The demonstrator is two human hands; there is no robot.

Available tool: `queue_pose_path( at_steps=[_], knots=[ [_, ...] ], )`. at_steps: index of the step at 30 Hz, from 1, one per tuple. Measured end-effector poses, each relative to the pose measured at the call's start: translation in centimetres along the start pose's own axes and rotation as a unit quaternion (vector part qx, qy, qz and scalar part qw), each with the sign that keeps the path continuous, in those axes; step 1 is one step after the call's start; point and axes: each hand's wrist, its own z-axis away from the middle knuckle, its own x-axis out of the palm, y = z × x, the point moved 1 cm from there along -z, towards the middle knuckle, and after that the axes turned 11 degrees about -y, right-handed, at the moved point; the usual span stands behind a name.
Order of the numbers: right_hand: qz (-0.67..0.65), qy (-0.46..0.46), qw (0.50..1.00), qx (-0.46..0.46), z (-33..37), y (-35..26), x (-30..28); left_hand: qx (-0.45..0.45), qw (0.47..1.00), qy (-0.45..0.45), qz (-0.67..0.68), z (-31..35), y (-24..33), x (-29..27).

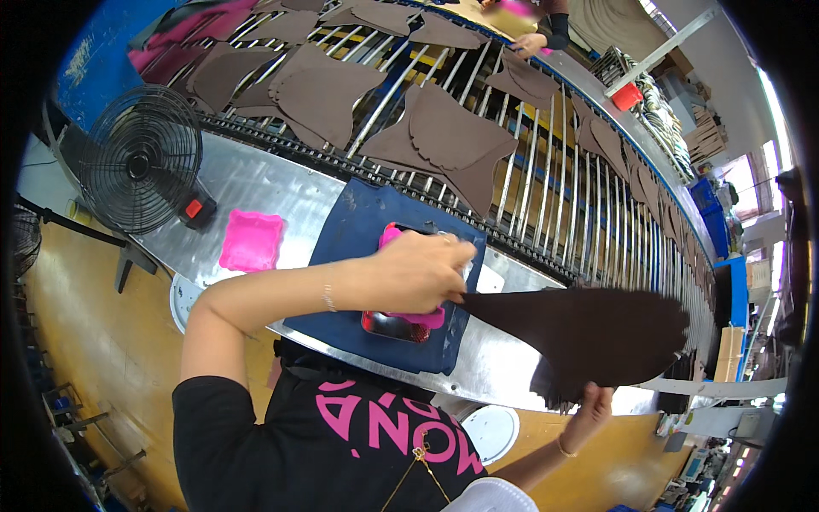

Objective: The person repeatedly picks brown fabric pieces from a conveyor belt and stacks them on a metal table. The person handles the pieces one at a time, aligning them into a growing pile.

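A dark brown flat cut piece [597, 333], like leather or fabric, stretches across to the right of me. My left hand [418, 271] is closed, with the narrow tip of the piece at its fingers. Under that hand lies a bright pink object [426, 318], partly hidden, on a shiny red-and-black item [397, 328]. Both rest on a dark blue sheet [350, 230]. At the lower edge of the brown piece my right hand [589, 416] is closed on it, thumb and fingers at the rim. Several layered edges show just beside it.
A conveyor of metal rods [533, 171] carries several brown cut pieces [456, 132]. On the metal table [294, 179] stand a black fan [141, 162] and a pink scalloped tray [252, 241]. Across the conveyor, another person's hand [531, 44] shows. A white round stool [492, 433] is below the table.
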Motion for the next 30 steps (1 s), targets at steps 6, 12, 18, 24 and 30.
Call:
queue_pose_path(
  at_steps=[6,12,18,24,30],
  knots=[
    [-0.062,-0.026,0.998,-0.010,-5.8,-6.3,-2.8,-0.006,0.986,0.116,0.115,-0.3,-1.0,-2.7],
    [-0.262,-0.176,0.949,0.014,-19.7,-10.9,12.1,-0.186,0.914,0.266,0.245,8.3,-5.3,-6.6],
    [-0.317,-0.269,0.908,0.055,-33.5,-14.0,32.9,-0.219,0.882,0.283,0.306,13.2,-8.8,-5.4],
    [-0.339,-0.281,0.894,0.087,-43.2,-13.1,53.8,-0.228,0.864,0.246,0.375,15.0,-10.1,-4.8],
    [-0.289,-0.220,0.921,0.142,-46.9,-10.7,63.4,-0.214,0.842,0.225,0.441,14.8,-11.0,-4.2]
  ],
)
